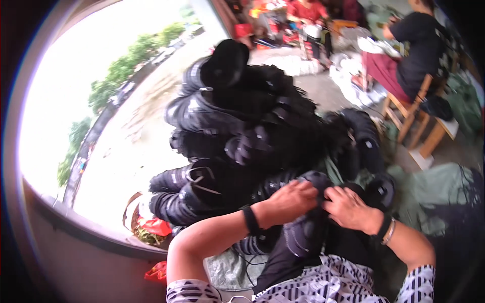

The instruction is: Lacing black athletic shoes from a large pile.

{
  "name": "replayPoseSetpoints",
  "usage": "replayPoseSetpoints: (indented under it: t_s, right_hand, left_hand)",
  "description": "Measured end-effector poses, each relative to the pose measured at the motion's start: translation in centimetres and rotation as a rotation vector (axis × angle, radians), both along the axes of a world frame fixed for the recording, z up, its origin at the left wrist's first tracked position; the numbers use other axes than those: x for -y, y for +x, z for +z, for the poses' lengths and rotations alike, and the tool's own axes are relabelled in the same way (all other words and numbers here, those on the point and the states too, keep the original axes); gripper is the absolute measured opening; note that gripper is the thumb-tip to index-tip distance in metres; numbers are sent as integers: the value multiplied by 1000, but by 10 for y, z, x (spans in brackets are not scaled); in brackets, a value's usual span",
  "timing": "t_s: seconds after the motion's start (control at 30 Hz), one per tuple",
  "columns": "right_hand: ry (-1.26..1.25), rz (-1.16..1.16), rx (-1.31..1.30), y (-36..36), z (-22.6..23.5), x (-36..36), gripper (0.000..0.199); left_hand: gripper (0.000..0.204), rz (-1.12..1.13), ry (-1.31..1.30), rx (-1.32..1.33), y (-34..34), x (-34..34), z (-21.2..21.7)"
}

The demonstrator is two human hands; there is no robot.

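Note:
A dark grey-black piece (305, 230), which looks like a shoe upper with pale stitched lines, lies over my lap. My left hand (295, 203) has its fingers bent in a pinch on the upper end of it. Close by on the other side, my right hand (351, 208) curls its fingers onto the same piece, thumb toward the left hand. What sits exactly between the fingertips is too small to make out. A tall pile of similar black pieces (242, 118) rises just beyond my hands, some nested in bundles and one with a pale cord.
A green-grey sheet (429, 194) lies to my right. Behind it are a wooden chair (415, 113) and a seated person in black (422, 45). Farther back sits another person in red (308, 11). A window ledge (91, 227) and a red bag (155, 226) are at left.

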State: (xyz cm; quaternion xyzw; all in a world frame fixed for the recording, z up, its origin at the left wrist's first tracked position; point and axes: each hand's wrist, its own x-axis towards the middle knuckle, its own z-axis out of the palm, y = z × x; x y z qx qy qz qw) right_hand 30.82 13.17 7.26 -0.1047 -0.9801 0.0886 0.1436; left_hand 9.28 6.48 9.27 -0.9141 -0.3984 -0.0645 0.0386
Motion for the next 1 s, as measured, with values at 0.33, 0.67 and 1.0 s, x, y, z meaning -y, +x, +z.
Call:
replayPoseSetpoints:
  t_s: [0.33, 0.67, 1.0]
  right_hand:
    - [-33, 58, 80, 1, 8, -19, 29]
    - [-158, 132, -47, 5, -16, -31, 31]
    - [-137, 154, -23, 6, -15, -35, 24]
  left_hand:
    - [19, -3, -301, -317, 6, -25, 15]
    - [18, 460, -657, -254, 40, -37, 13]
    - [22, 359, -289, 438, 20, -52, -54]
